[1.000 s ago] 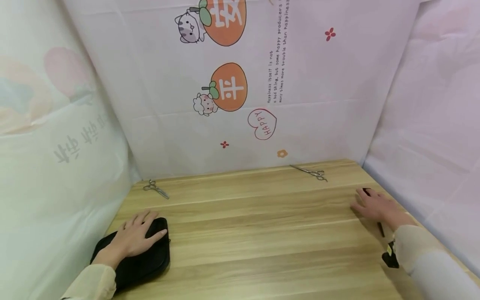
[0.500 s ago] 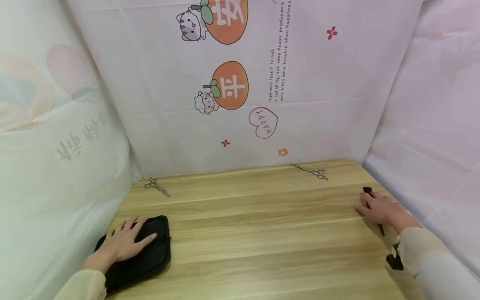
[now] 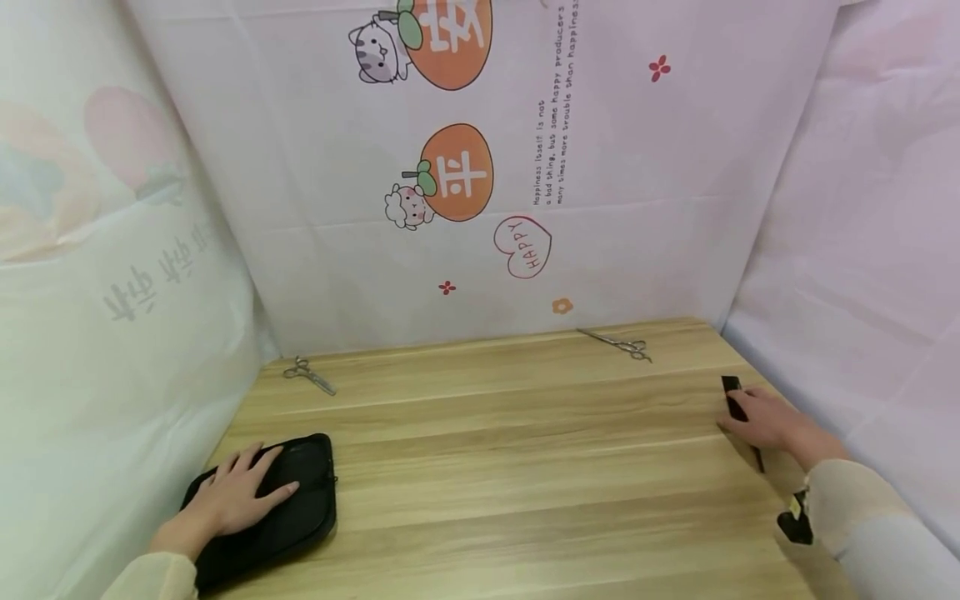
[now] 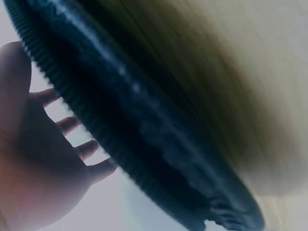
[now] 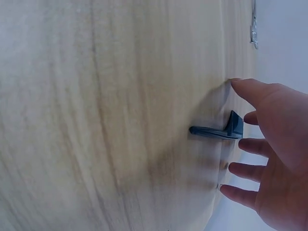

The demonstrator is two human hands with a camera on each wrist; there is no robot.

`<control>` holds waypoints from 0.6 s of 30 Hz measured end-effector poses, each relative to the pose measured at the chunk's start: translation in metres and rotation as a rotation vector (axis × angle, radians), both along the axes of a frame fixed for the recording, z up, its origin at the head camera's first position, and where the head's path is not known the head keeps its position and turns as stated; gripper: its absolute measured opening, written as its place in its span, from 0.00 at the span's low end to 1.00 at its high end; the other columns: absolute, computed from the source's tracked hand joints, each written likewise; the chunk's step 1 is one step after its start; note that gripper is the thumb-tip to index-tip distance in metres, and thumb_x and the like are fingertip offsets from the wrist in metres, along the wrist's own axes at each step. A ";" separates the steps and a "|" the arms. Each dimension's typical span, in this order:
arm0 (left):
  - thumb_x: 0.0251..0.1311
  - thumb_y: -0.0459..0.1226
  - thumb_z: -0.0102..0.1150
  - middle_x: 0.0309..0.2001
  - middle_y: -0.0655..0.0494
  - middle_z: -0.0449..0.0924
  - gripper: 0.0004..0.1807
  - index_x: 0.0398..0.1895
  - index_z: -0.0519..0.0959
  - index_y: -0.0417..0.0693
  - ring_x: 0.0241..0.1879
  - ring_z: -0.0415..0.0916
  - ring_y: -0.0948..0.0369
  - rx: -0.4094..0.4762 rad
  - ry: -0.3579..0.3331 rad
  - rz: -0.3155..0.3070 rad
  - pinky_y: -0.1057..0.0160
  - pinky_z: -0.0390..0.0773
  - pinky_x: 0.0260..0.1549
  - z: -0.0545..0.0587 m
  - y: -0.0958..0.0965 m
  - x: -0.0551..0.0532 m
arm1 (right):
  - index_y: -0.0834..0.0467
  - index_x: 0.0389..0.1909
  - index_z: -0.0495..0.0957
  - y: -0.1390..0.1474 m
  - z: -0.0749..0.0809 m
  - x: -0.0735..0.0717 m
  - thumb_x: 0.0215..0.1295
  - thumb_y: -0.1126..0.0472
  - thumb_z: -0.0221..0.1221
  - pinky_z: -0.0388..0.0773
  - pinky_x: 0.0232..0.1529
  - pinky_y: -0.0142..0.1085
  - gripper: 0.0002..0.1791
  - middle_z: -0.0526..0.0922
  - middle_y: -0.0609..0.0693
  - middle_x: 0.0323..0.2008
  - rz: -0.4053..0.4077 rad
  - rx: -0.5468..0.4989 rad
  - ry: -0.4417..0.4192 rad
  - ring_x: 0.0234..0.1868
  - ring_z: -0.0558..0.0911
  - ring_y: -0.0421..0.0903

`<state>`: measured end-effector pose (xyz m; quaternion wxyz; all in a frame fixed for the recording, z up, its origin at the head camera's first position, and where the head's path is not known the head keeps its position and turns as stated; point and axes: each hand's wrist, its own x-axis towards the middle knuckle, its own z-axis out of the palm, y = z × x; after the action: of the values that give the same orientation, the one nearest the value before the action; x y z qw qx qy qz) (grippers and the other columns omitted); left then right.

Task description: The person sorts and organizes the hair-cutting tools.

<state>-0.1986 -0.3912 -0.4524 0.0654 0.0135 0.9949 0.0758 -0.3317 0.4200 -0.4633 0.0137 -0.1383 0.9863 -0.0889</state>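
Note:
My left hand [image 3: 232,496] rests on a black zippered case [image 3: 311,500] at the table's near left, its fingers spread. In the left wrist view the case [image 4: 144,115] shows edge-on with its zipper teeth apart, and the left hand [image 4: 33,159] is behind it. At the table's right side my right hand [image 3: 768,421] hovers over or touches a slim black comb-like tool [image 3: 730,384] with a thin tail. Seen from the right wrist, the tool [image 5: 214,132] lies beside the right hand [image 5: 284,144], whose fingers are extended and not wrapped round it.
Silver scissors [image 3: 322,383] with toothed-looking blades lie at the table's back left. A second pair of scissors [image 3: 615,341] lies at the back right. Printed white cloth [image 3: 360,283] hangs behind and at both sides of the wooden table [image 3: 525,467].
My left hand has slid back and left over the case. The right hand has drawn a little to the right, showing more of the black tool.

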 end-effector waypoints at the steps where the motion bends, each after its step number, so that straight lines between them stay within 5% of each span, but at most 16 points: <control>1: 0.67 0.70 0.47 0.73 0.24 0.52 0.51 0.76 0.62 0.38 0.67 0.51 0.21 0.003 -0.002 0.001 0.19 0.59 0.52 0.000 -0.001 0.001 | 0.81 0.64 0.65 0.001 0.000 0.000 0.74 0.47 0.59 0.70 0.54 0.68 0.39 0.64 0.86 0.60 0.000 -0.003 -0.001 0.58 0.68 0.83; 18: 0.68 0.67 0.50 0.73 0.19 0.47 0.50 0.74 0.64 0.33 0.64 0.47 0.14 0.086 -0.067 -0.003 0.19 0.61 0.50 -0.003 -0.022 0.017 | 0.81 0.61 0.68 0.001 0.007 0.005 0.73 0.50 0.61 0.72 0.52 0.67 0.36 0.69 0.85 0.57 0.014 -0.029 -0.037 0.56 0.70 0.81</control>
<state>-0.1814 -0.4127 -0.4551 0.0980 0.0153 0.9880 0.1187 -0.3264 0.4210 -0.4559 0.0305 -0.1436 0.9835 -0.1058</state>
